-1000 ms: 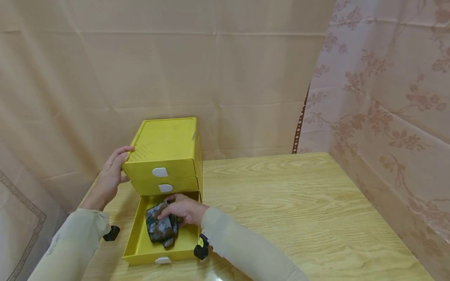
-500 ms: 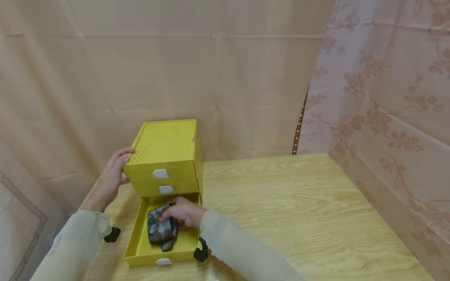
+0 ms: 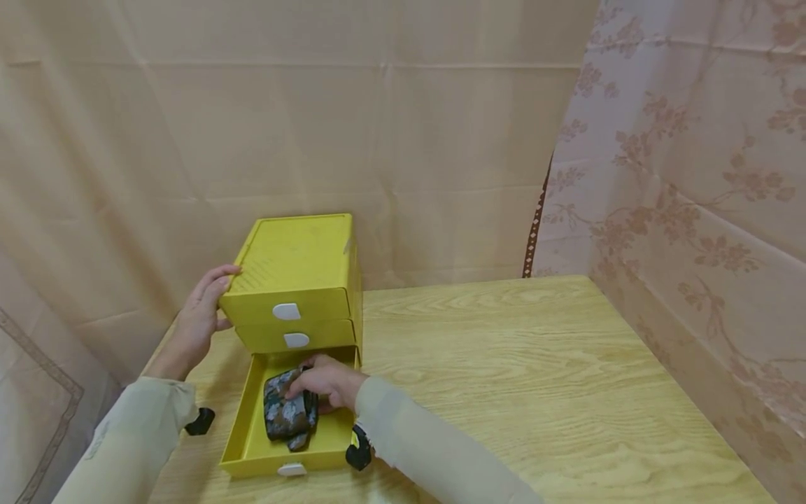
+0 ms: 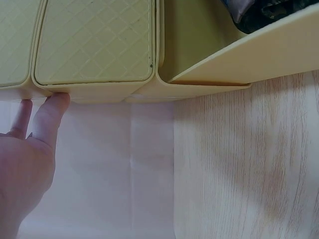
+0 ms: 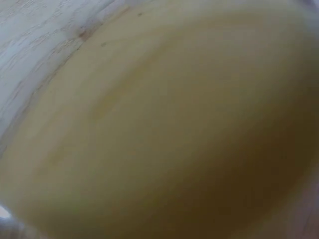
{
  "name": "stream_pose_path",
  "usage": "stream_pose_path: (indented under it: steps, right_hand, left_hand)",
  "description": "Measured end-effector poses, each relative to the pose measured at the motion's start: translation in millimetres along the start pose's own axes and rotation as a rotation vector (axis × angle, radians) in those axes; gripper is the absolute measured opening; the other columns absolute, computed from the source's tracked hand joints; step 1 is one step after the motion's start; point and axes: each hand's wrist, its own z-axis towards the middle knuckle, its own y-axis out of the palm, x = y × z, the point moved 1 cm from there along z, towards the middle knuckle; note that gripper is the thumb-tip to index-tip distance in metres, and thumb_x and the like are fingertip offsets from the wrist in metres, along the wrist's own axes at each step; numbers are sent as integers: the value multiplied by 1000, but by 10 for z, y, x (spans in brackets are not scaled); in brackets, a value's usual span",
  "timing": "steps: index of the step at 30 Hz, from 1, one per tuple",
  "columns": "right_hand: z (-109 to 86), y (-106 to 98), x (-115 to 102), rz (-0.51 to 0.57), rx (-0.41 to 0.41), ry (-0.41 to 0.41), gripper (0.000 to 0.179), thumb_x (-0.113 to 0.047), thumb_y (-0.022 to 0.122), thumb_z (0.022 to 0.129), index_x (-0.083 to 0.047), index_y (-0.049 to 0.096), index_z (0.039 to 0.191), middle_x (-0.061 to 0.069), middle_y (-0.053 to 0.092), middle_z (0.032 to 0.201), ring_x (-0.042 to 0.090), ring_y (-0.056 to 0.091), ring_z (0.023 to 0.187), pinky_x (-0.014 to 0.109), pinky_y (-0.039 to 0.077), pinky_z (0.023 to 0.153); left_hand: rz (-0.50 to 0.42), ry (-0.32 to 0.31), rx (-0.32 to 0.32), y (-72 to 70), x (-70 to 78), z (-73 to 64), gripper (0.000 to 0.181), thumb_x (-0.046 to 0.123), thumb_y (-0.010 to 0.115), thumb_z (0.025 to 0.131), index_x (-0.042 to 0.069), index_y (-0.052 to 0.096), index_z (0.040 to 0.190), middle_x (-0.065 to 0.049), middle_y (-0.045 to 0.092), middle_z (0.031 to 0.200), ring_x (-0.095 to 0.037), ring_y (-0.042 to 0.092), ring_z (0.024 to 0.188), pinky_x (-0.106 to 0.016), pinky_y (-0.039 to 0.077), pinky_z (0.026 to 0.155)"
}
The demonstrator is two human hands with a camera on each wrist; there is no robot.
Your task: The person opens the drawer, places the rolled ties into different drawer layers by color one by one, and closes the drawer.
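Observation:
A yellow chest of drawers point(image 3: 290, 255) stands on the table with its bottom drawer point(image 3: 252, 448) pulled out. In that drawer lies a folded camouflage-patterned item point(image 3: 286, 413), dark with brown and grey patches and a small flap at its lower end. My right hand point(image 3: 327, 383) grips its right side, thumb on top; the other fingers are partly hidden. My left hand point(image 3: 196, 322) rests against the left side of the chest, fingertips at its top edge. In the left wrist view, extended fingers point(image 4: 52, 117) touch the chest's side wall. Blurred yellow fills most of the right wrist view.
Two closed drawers with white pull tabs point(image 3: 297, 340) sit above the pulled-out one. The wood-grain table point(image 3: 504, 378) extends to the right. A beige curtain point(image 3: 441, 140) hangs close behind, and a flowered curtain point(image 3: 705, 245) borders the right side.
The camouflage item has shifted very slightly right and toward the front in the drawer, and its small flap lies a little differently. Both hands stay almost where they were.

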Motion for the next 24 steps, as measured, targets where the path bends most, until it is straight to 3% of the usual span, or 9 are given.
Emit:
stream_pose_path:
  steps: [11,19,24]
  right_hand:
    - [0,-2,-50,-31,-37,59,34,4,78,81,-8,60,108,10,58,103,27,59,97,55,53,86]
    - [10,13,-114,-68,-83,95,15,2,77,84,-3,64,87,10,58,99,26,59,92,56,53,86]
    - [5,2,-154,-42,-73,128,19,3,77,83,-2,60,91,12,56,103,29,57,95,57,52,88]
  left_hand:
    - [-51,16,-4,9,-9,-1,28,38,45,109,27,54,133,4,57,112,-8,60,92,-30,56,70]
    - [-32,7,-11,-2,0,-3,30,40,44,109,26,52,135,3,52,118,-9,59,95,-29,56,71]
    - [-10,9,-18,-8,3,-9,32,40,42,110,26,51,137,3,53,118,-10,60,96,-30,56,72]
